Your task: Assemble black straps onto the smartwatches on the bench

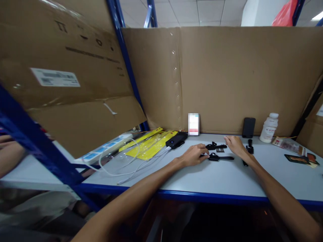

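Note:
Two black spokeshaves lie one behind the other on the grey table, the near spokeshave [214,157] and the far spokeshave [212,146]. My left hand [194,155] is closed at the left handle of the near one, fingers curled over it. Small flat metal pieces [220,150] lie between the two tools. My right hand [236,147] is closed just right of the far spokeshave's handle; whatever its fingers hold, if anything, is hidden. Beyond my right wrist is another black tool [249,148], partly covered by my forearm.
A lit phone [193,124] and a dark phone [249,127] lean against the cardboard wall [227,77]. A bottle [269,128] and dark packets [297,159] are at right. Yellow packaging [148,148], a black device [176,140], cables and a power strip [106,148] lie left.

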The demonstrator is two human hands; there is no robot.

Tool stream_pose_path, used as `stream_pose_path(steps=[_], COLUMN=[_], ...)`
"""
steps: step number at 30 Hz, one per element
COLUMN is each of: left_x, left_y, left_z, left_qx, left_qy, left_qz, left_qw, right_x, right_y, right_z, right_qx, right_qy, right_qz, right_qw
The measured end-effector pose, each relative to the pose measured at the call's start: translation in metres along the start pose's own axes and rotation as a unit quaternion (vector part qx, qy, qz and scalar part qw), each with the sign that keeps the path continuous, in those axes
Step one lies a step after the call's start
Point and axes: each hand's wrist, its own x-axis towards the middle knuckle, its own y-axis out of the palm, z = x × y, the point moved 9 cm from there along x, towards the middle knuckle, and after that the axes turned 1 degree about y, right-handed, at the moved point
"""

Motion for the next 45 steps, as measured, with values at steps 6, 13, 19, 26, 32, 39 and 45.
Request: stream_pose_path(steps=[6, 13, 19, 26, 32, 39, 45], left_x=[-0.010, -0.094, -0.121, -0.118, -0.121, -0.129, -0.161], left_y=[-0.045, -0.087, -0.067, -0.060, -0.052, -0.057, -0.096], left_z=[0.046, 0.143, 0.167, 0.174, 0.169, 0.163, 0.149], left_qx=[0.064, 0.122, 0.086, 0.091, 0.088, 0.072, 0.064], left_qy=[-0.116, -0.300, -0.307, -0.292, -0.280, -0.275, -0.283], left_qz=[-0.022, 0.058, 0.129, 0.154, 0.146, 0.135, 0.109], left_qw=[0.991, 0.945, 0.939, 0.940, 0.945, 0.949, 0.951], right_x=[-0.007, -0.017, -0.001, 0.036, 0.041, 0.045, 0.043], right_y=[-0.004, 0.001, 0.036, 0.089, 0.106, 0.107, 0.104], right_z=[0.006, 0.071, 0.197, 0.261, 0.264, 0.271, 0.267], right_qx=[-0.041, -0.068, -0.092, -0.085, -0.095, -0.100, -0.075], right_qy=[-0.004, -0.066, -0.243, -0.273, -0.257, -0.229, -0.230], right_qz=[0.029, 0.063, 0.134, 0.149, 0.167, 0.194, 0.192], right_qw=[0.999, 0.994, 0.956, 0.947, 0.947, 0.949, 0.951])
